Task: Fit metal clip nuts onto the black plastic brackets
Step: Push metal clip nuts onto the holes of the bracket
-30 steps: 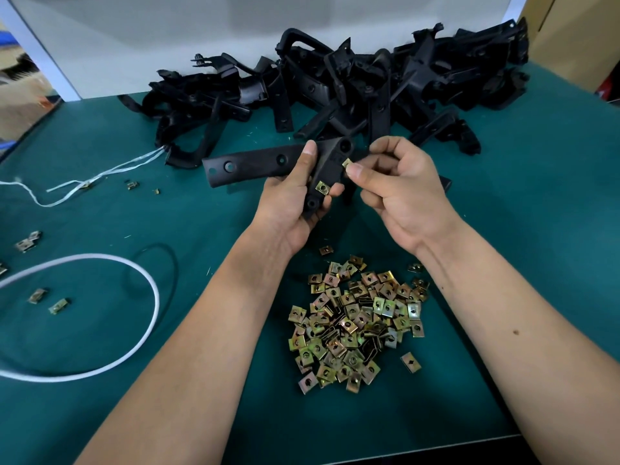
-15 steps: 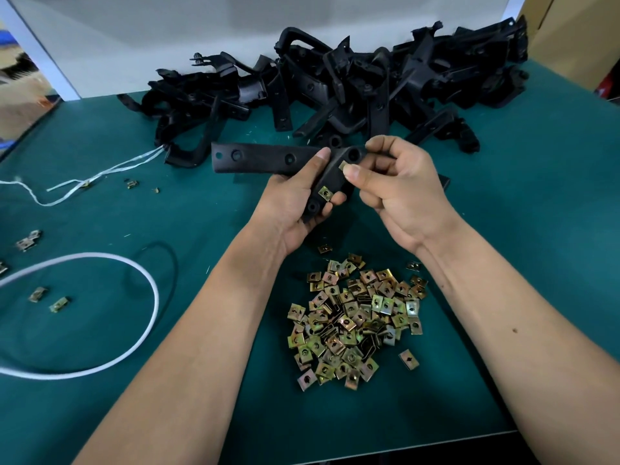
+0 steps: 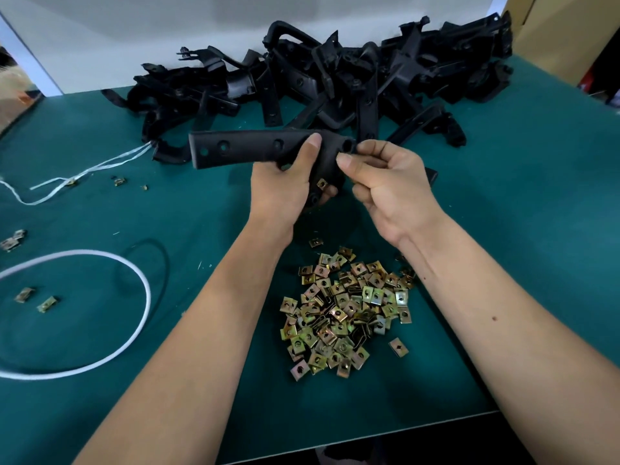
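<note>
My left hand grips a black plastic bracket at its bend, thumb on top, and holds it above the table. The bracket's long arm, with several holes, points left. One clip nut sits fitted on its lower arm. My right hand pinches the bracket's right end between thumb and forefinger; whether a clip nut lies under those fingertips is hidden. A heap of brass-coloured clip nuts lies on the green mat below my wrists.
A big pile of black brackets fills the back of the table. A white cord loop and white string lie at the left, with a few stray clip nuts. The table's front edge is near.
The bracket has risen and turned so its long arm lies more level and further left. The clip nut seen between my right fingertips earlier is no longer visible.
</note>
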A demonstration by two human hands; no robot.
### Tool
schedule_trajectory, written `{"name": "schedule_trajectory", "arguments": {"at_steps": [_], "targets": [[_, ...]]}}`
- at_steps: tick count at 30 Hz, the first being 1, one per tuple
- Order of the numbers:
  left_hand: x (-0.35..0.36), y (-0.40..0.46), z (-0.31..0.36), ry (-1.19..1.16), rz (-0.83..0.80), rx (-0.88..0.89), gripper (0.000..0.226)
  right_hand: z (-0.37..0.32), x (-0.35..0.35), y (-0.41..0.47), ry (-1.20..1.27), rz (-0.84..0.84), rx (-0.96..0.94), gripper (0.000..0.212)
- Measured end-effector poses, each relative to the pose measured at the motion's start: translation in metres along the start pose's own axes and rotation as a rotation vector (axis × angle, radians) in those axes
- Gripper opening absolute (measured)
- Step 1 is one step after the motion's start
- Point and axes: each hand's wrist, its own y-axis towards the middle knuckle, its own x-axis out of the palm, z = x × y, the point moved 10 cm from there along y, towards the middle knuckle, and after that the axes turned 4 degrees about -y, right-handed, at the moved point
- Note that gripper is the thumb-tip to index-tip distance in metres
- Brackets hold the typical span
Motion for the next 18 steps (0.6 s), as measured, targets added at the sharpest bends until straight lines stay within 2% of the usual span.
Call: {"name": "schedule_trajectory", "arguments": {"at_steps": [4,9,12,13,15,18], "targets": [[0.004,-0.009,0.027,0.313,0.061,0.244,0.025,-0.008,-0.013,-0.011,-0.036,0.091,-0.016,0.021],[0.074,-0.045,0.048,0.483,-0.043,0.484,0.032,-0.03,-0.06,-0.035,0.114,0.235,-0.019,0.036],[0.132,-0.084,0.059,0.623,-0.039,0.677,0.044,-0.052,-0.107,-0.056,0.203,0.294,-0.047,0.007],[0.152,-0.095,0.059,0.613,-0.08,0.728,0.04,-0.058,-0.127,-0.063,0.191,0.334,-0.06,0.013],[0.193,-0.115,0.048,0.579,-0.192,0.734,0.027,-0.07,-0.169,-0.082,0.143,0.399,-0.077,0.022],[0.259,-0.148,0.024,0.624,-0.336,0.697,0.036,-0.087,-0.235,-0.118,0.201,0.482,-0.13,0.017]]}}
